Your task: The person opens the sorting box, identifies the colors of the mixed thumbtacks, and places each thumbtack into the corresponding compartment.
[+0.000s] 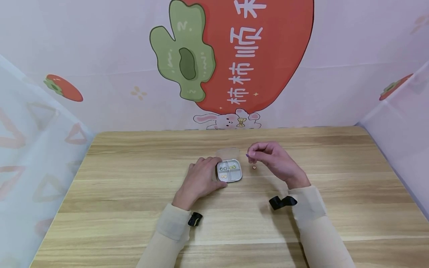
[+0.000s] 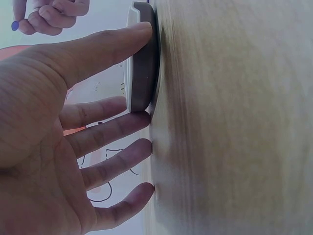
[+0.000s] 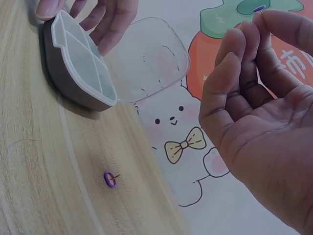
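Note:
A small compartment box (image 1: pixel 229 171) stands on the table with its clear lid (image 3: pixel 154 58) raised at the back. Small round studs lie in pairs in three of its compartments. My left hand (image 1: pixel 203 178) holds the box by its sides, the thumb on the near side and a forefinger at the far corner. To the right of the box my right hand (image 1: pixel 273 160) is raised, pinching a purple stud earring (image 3: pixel 259 8) between thumb and forefinger. Below that hand a second purple-rimmed stud earring (image 3: pixel 110 179) lies on the wood, its pin sticking out.
The wood-grain table (image 1: pixel 134 230) runs back to a printed cloth (image 1: pixel 117 100) with a large persimmon picture. More cloth hangs along the left and right sides. A black strap mount (image 1: pixel 283 202) sits at the right wrist, another (image 1: pixel 195 219) at the left.

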`<state>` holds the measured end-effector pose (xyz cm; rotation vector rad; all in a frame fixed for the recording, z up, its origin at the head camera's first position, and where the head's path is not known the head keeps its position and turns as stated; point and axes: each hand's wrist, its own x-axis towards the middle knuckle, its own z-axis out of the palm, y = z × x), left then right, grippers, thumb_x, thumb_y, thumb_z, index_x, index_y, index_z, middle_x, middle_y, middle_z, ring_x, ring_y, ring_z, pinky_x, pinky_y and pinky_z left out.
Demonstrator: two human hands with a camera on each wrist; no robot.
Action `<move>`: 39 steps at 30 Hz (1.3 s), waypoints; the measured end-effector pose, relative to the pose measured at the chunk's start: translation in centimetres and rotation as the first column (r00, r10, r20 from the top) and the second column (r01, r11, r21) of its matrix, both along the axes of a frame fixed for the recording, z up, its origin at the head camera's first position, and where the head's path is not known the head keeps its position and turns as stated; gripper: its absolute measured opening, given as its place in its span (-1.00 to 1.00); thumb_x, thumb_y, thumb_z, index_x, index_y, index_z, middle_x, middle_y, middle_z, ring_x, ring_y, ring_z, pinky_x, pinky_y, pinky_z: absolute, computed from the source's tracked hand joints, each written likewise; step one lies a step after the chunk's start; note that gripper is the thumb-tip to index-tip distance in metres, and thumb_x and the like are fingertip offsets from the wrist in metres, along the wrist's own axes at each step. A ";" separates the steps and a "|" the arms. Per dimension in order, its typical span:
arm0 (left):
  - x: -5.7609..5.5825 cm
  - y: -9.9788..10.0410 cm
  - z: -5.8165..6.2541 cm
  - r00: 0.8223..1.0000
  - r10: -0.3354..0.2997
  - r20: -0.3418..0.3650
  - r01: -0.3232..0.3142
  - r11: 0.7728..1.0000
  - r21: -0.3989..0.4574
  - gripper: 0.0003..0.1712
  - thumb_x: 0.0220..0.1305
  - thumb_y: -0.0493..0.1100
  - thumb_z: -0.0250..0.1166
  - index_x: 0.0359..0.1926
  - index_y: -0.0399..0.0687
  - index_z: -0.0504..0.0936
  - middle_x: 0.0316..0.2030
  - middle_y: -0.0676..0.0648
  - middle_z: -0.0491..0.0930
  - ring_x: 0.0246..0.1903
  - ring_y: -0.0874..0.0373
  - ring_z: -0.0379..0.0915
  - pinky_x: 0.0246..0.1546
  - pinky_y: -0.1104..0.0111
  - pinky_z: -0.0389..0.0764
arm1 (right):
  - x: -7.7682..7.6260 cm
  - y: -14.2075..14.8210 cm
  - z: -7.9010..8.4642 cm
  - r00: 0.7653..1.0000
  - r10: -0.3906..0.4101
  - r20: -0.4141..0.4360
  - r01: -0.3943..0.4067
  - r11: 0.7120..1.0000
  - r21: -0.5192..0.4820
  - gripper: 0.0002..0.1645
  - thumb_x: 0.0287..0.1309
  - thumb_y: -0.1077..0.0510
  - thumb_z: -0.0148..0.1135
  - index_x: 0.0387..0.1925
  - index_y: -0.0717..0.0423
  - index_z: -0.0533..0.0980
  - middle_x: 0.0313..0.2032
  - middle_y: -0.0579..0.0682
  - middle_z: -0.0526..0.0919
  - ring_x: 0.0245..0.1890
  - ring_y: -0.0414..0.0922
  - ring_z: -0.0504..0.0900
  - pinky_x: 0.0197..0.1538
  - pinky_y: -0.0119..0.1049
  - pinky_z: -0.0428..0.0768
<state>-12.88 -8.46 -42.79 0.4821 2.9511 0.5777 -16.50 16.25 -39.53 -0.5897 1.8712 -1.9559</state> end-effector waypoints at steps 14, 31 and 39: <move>-0.1 0.1 0.1 1.000 0.006 0.002 -0.006 1.000 -0.002 -0.13 -0.16 0.28 0.39 0.19 0.10 0.36 0.10 0.05 0.43 0.01 0.07 0.28 -0.11 0.14 0.28 | 0.0 -0.6 -0.4 0.999 -0.026 -0.022 0.028 0.994 0.101 -0.69 0.08 0.08 0.25 -0.23 0.26 0.55 -0.25 0.24 0.54 -0.26 0.08 0.48 -0.11 0.04 0.42; -0.1 0.0 0.2 1.000 -0.006 -0.007 0.006 1.000 -0.002 -0.14 -0.16 0.28 0.40 0.18 0.10 0.37 0.09 0.06 0.44 0.00 0.08 0.29 -0.13 0.13 0.29 | -0.3 -1.8 -1.5 0.995 0.017 -0.100 0.010 0.964 0.267 -0.70 0.10 0.08 0.23 -0.26 0.27 0.57 -0.25 0.09 0.58 -0.23 0.07 0.48 -0.11 -0.01 0.44; -0.1 0.0 0.2 1.000 -0.002 0.000 0.002 1.000 -0.007 -0.13 -0.15 0.28 0.39 0.20 0.09 0.37 0.10 0.05 0.43 0.01 0.07 0.29 -0.10 0.12 0.29 | -0.1 -2.4 -1.5 0.992 0.025 -0.126 0.026 0.921 0.390 -0.80 0.09 0.05 0.25 -0.30 0.07 0.61 -0.28 0.01 0.60 -0.28 0.01 0.47 -0.21 -0.22 0.46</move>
